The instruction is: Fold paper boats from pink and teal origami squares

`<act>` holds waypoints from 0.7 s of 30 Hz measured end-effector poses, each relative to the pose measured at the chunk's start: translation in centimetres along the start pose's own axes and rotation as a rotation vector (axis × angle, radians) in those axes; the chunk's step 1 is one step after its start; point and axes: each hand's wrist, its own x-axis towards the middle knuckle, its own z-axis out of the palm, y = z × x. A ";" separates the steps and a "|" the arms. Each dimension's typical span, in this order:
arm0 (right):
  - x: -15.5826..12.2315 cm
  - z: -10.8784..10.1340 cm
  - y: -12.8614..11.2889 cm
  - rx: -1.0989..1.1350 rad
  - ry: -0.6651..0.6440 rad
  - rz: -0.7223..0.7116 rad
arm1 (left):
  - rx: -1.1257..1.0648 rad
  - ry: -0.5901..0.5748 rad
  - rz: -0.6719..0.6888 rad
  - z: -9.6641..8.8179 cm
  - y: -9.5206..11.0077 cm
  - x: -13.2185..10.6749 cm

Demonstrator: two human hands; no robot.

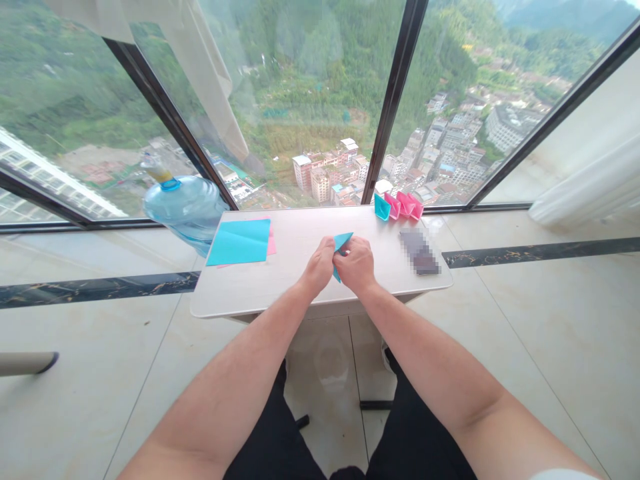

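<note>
A folded piece of blue paper (343, 241) is pinched between my two hands over the middle of a small pale table (250, 290). My left hand (319, 265) grips its left side with closed fingers. My right hand (357, 264) grips its right side, fingers also closed; a pointed corner of the paper sticks up above them. Most of the paper is hidden by my fingers.
A stack of flat paper sheets, blue (240, 241) over pink, lies on the table's left. Folded paper shapes, one blue (382, 207) and pink ones (404, 205), stand along the far edge. A dark flat object (419, 251) lies at the right. A water jug (185, 208) sits by the window.
</note>
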 end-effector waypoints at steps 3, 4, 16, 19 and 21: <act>0.0 0.1 0.0 -0.006 -0.044 -0.016 | -0.003 0.046 0.010 -0.1 0.0 0.1; 0.0 0.1 0.1 -0.004 -0.056 -0.035 | -0.007 0.058 0.007 -0.2 -0.2 0.2; -0.8 0.7 -0.1 -0.065 -0.153 -0.109 | -0.154 0.263 -0.151 -0.1 -1.2 0.8; -1.2 0.7 -0.3 -0.104 -0.161 -0.113 | -0.178 0.305 -0.154 0.1 -1.0 0.7; -1.4 0.8 -0.5 -0.107 -0.174 -0.105 | -0.206 0.334 -0.184 0.2 -0.9 0.6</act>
